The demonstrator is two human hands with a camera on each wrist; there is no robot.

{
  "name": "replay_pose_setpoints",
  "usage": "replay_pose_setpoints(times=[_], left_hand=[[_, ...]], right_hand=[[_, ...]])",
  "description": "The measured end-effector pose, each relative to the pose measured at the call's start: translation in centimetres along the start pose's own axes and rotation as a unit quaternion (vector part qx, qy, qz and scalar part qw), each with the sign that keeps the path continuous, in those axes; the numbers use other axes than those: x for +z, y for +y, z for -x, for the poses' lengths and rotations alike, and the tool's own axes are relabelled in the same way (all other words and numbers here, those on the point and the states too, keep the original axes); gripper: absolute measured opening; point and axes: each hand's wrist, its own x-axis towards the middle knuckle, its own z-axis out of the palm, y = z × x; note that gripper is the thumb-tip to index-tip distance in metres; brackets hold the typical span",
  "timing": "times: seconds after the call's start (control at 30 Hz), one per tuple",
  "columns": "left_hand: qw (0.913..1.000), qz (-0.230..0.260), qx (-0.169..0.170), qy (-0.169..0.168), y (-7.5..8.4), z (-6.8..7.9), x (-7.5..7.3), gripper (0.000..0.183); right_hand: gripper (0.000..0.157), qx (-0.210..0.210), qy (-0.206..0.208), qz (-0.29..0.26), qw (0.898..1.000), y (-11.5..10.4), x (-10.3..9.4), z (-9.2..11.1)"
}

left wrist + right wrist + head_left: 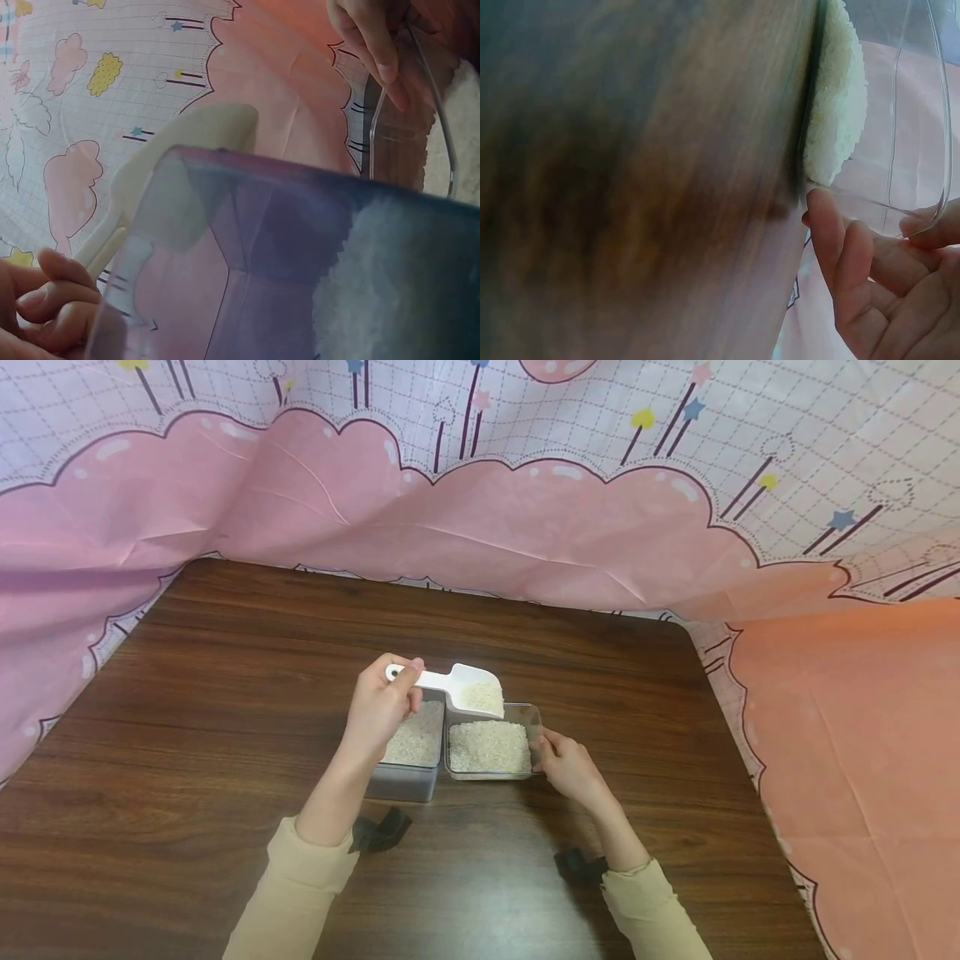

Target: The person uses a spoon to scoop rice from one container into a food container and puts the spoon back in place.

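Observation:
My left hand (381, 703) grips the handle of a white scoop (465, 685), fingers curled round it. Some white rice (482, 697) lies in the scoop, which hangs over the back of a clear plastic container (534, 718). Inside that container is a heap of rice (489, 747). At its right wall my right hand (572, 768) holds on, with the thumb at the rim and fingers against the side in the right wrist view. A bluish-grey container (405, 783), also holding rice, stands to the left, below my left hand. In the left wrist view its wall partly covers the scoop (180, 150).
Both containers stand side by side on a dark brown wooden table (285, 635). A pink patterned curtain (480, 527) hangs behind the table's far edge and along the sides. Dark straps (384, 828) show near the wrists.

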Motion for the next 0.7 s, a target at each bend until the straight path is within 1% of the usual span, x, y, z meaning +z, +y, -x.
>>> replay_pose_setpoints(times=[0.1,0.2,0.3,0.4,0.47,0.63,0.7], left_hand=[[0.9991,-0.038,0.016,0.007,0.0,-0.1,0.2,0.014],[0.9954,-0.091,0.027,0.012,0.1,-0.1,0.4,0.016],[0.9888,-0.146,0.029,0.008,0.2,0.0,0.5,0.019],[0.9822,-0.185,0.029,0.006,0.3,0.0,0.7,0.021],[0.9767,-0.212,0.034,0.007,0.4,0.1,0.8,0.021],[0.9682,-0.243,0.058,0.008,0.5,0.4,1.1,0.019],[0.9684,-0.239,0.07,0.007,0.5,0.6,1.1,0.018]], right_hand=[[0.042,0.0,0.005,0.001,1.0,0.1,0.1,0.0],[0.042,0.0,0.004,0.001,1.0,0.1,0.1,0.0],[0.044,0.002,0.0,-0.002,1.0,0.1,0.1,0.0],[0.048,0.006,-0.006,-0.004,1.0,0.1,0.0,0.0],[0.05,0.01,-0.01,-0.007,1.0,0.1,0.0,0.0],[0.052,0.013,-0.015,-0.017,1.0,0.0,0.0,0.2],[0.052,0.013,-0.015,-0.018,1.0,0.1,-0.1,0.2]])
